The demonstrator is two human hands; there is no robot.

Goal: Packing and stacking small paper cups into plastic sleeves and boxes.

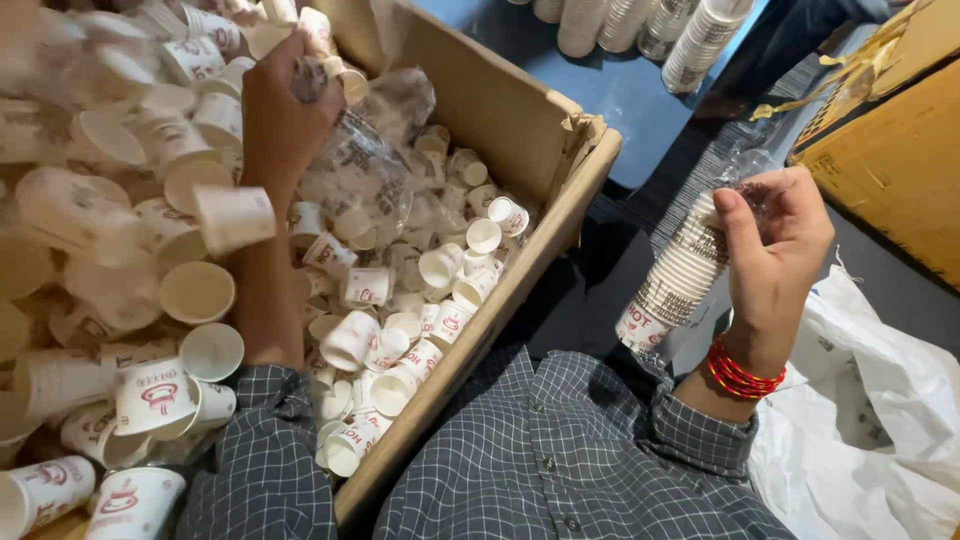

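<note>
Cups half packed: one nested stack (682, 268) gripped in the right hand (775, 255).
Left hand (280, 110) clutched a clear plastic sleeve (355, 170); beneath its fingers, many loose cups (440, 265) remained in the cardboard box (500, 120).

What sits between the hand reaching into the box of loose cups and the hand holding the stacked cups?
In the head view, the cardboard box wall and loose paper cups lie between the left hand and the right hand with its cup stack.

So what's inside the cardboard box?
The box holds loose white paper cups with red print, most tipped over, and a clear plastic bag that the left hand grips. The bottom is covered by cups.
</note>
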